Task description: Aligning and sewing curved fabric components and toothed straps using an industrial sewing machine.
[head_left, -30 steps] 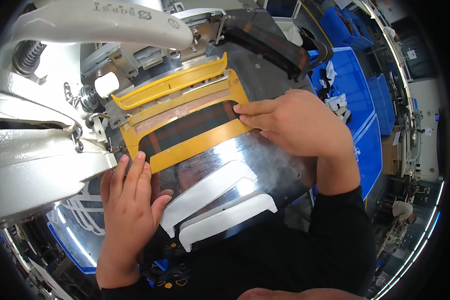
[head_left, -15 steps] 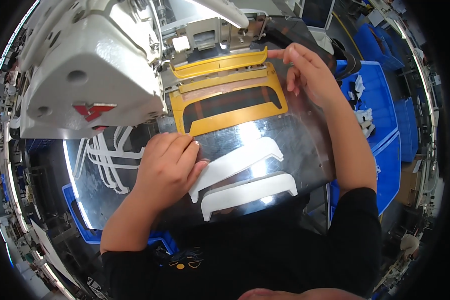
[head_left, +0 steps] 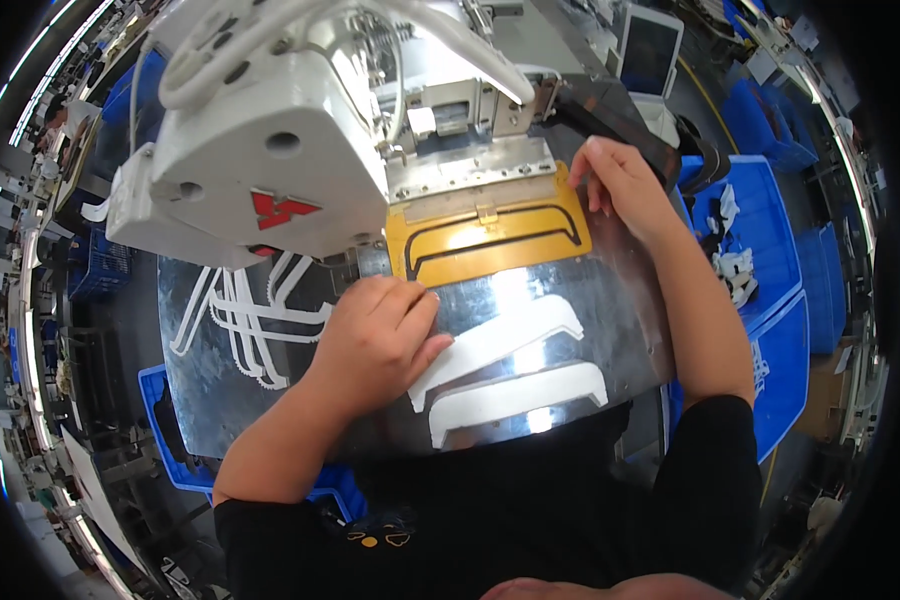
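A yellow template [head_left: 470, 262] with a narrow dark curved slot lies under the sewing machine's metal clamp [head_left: 475, 175]. Close to its near left corner, my left hand [head_left: 375, 335] rests on the shiny metal table with loosely bent fingers and the thumb apart; its fingertips are partly hidden. My right hand [head_left: 625, 190] is by the template's far right edge, fingers half curled and nothing visible in them. Two white curved strips lie in front: the farther strip [head_left: 505, 340] reaches beside my left thumb, and the nearer strip [head_left: 520, 400] lies closest to my body.
The white sewing machine head [head_left: 260, 180] bulks over the left side. Several thin white curved strips [head_left: 245, 320] are piled on the metal table [head_left: 200, 400] at left. Blue bins [head_left: 760, 270] with scraps stand at right, and another blue bin [head_left: 170, 440] is at lower left.
The raised yellow flap has come down over the template, and its wide opening now shows as a narrow slot. Both hands stay near the template's edges. The whole view has shifted.
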Demonstrator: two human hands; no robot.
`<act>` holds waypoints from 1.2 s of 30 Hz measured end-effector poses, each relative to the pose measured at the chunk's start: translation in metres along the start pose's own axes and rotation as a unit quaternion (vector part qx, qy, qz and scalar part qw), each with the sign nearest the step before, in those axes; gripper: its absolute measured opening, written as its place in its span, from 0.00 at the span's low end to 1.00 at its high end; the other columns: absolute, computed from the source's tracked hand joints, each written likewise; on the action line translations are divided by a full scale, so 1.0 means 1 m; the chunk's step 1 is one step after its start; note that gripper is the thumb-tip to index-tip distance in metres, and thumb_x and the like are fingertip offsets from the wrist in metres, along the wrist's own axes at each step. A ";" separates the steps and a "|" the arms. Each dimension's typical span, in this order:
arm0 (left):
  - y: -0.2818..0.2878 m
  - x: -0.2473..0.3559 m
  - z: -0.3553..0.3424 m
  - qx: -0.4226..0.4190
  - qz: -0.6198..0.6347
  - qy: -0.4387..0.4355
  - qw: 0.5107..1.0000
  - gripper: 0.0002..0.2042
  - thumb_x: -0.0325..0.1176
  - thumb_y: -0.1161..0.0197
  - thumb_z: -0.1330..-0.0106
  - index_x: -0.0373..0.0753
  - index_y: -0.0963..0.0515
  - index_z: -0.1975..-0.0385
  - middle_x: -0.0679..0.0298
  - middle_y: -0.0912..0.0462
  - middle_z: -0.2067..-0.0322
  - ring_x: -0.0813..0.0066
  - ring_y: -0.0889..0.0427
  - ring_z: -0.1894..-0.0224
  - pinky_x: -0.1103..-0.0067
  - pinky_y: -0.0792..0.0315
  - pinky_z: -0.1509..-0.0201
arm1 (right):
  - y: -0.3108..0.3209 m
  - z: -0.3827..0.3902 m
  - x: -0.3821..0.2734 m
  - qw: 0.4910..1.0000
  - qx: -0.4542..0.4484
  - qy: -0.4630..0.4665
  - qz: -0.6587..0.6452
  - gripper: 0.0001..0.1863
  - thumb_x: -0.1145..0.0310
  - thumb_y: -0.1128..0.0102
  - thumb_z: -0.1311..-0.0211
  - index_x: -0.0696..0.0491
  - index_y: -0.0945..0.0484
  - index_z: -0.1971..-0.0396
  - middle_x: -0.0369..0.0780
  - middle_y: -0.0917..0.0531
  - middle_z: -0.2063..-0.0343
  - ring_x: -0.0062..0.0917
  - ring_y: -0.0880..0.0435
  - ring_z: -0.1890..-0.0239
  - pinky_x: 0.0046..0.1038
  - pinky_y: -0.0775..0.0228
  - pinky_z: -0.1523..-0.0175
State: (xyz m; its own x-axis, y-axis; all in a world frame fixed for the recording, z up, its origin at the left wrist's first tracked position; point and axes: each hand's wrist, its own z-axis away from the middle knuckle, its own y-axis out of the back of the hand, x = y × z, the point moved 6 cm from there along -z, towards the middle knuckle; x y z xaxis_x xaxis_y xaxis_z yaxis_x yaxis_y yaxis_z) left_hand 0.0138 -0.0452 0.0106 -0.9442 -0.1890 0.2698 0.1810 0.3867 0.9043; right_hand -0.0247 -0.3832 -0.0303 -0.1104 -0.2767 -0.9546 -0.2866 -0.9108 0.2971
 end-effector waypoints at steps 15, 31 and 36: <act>-0.023 -0.016 0.014 -0.099 -0.045 0.104 0.989 0.38 0.62 0.35 0.29 0.38 0.25 0.29 0.44 0.27 0.29 0.44 0.31 0.24 0.47 0.48 0.18 | -0.009 -0.001 0.000 0.995 -0.041 0.011 0.086 0.22 0.53 0.47 0.15 0.55 0.17 0.66 0.34 0.13 0.70 0.16 0.21 0.72 0.24 0.26 0.65; -0.017 -0.014 0.011 -0.152 -0.045 0.122 0.980 0.49 0.74 0.39 0.35 0.34 0.26 0.28 0.39 0.30 0.28 0.39 0.34 0.23 0.38 0.49 0.20 | -0.063 0.033 -0.054 0.924 -0.129 0.205 0.296 0.11 0.60 0.28 0.34 0.52 0.15 0.62 0.41 0.16 0.66 0.38 0.15 0.65 0.35 0.23 0.60; -0.019 -0.012 0.006 -0.159 -0.057 0.102 0.980 0.52 0.78 0.43 0.36 0.32 0.25 0.29 0.38 0.30 0.28 0.39 0.34 0.24 0.38 0.47 0.21 | -0.083 0.044 -0.066 0.893 -0.153 0.277 0.320 0.14 0.59 0.24 0.38 0.51 0.14 0.60 0.39 0.14 0.59 0.37 0.15 0.58 0.38 0.23 0.53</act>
State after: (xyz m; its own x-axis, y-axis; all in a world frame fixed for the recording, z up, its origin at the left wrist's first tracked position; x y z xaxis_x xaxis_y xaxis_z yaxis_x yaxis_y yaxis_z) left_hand 0.0200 -0.0453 -0.0117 -0.8941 -0.4047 0.1918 0.1845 0.0575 0.9812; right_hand -0.0351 -0.2757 0.0091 0.3536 -0.8027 -0.4803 -0.0504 -0.5291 0.8471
